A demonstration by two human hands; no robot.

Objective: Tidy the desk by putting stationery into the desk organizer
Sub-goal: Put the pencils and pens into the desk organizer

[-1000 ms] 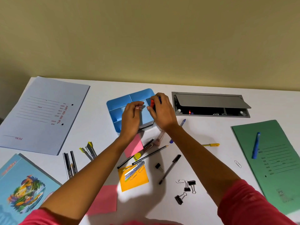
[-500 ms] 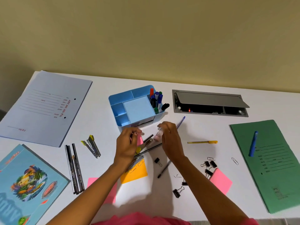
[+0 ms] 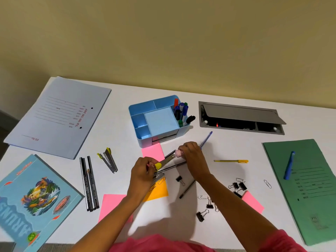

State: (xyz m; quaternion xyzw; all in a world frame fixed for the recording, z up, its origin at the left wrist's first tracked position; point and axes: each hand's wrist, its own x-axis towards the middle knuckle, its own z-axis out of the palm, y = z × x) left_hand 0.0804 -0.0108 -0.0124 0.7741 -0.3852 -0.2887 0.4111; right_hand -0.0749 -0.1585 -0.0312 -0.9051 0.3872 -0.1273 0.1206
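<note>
- Pale blue plastic, the desk organizer (image 3: pixel 141 108) stands on the white counter (image 3: pixel 227 142) just beyond both hands. Its right-hand compartment holds a bunch of upright markers (image 3: pixel 181 111).
- The left hand (image 3: pixel 141 171) has its fingers curled, pinching the yellow-tipped end of a silver tool (image 3: pixel 168 159) that slants up toward the other hand.
- The right hand (image 3: pixel 192 155) has its fingers closed round a small pink tube (image 3: pixel 178 153). The tube's end sits at the tool's far tip; I cannot tell whether they touch.
- Thin black pens (image 3: pixel 174 166) lie on the counter between the two hands, and a blue pen (image 3: pixel 206 138) sticks out behind the right hand.
- A pink sticky note (image 3: pixel 153 151) lies against the organizer's front, and an orange sticky note (image 3: pixel 158 191) lies partly under the left wrist.
- To the left lie a second yellow-tipped tool (image 3: pixel 109 160) and a row of dark pencils (image 3: pixel 89 182).
- To the right lie a yellow pen (image 3: pixel 231 161) and scattered binder clips (image 3: pixel 238 186).
- A green folder (image 3: pixel 300 179) at the right edge carries a blue marker (image 3: pixel 289 166).
- A pale blue folder (image 3: pixel 58 115) and an illustrated notebook (image 3: pixel 31 197) lie on the left.
- A grey cable hatch (image 3: pixel 240 117) stands open just right of the organizer.
</note>
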